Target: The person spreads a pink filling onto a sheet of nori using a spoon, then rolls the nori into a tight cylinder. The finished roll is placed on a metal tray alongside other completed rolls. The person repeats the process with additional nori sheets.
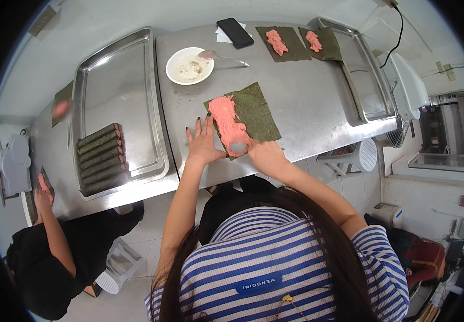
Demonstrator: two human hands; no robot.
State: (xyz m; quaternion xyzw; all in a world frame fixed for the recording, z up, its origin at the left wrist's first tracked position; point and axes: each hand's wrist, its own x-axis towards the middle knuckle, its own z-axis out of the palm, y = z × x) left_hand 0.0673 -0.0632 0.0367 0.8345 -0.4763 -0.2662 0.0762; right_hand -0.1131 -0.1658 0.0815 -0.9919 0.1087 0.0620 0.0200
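hard to see: the spoon (238,146) in the right hand (262,154) is mostly a blur, only the rounded bowl end shows, so I can't really tell how the handle sits in the grip
cut off: a second person at lower left, in black, only an arm and a hand (41,199) visible at the counter edge, with a small seaweed piece and pink stuff (44,185) under it, half hidden
left hand: left hand (204,144) lies flat, fingers spread, pressing on the near left edge of the seaweed sheet (248,115), holding nothing
right hand: curled closed around the spoon, tip resting on the pink paste (229,123) at the sheet's near corner
where the sheet is: middle of the steel counter (307,102), right in front of the person, paste smeared in a strip along its left side
rest of the counter: white bowl (189,65) with a spoon resting on it, black phone (234,32) on a napkin, two more seaweed sheets (299,43) with pink dabs at the far edge
trays: left metal tray (122,80) holds a row of finished dark rolls (101,158), right tray (369,86) runs off toward the wall
room: white tiled floor, a white plastic stool (363,155) beside the counter, pale walls, clutter at far right too small to make out
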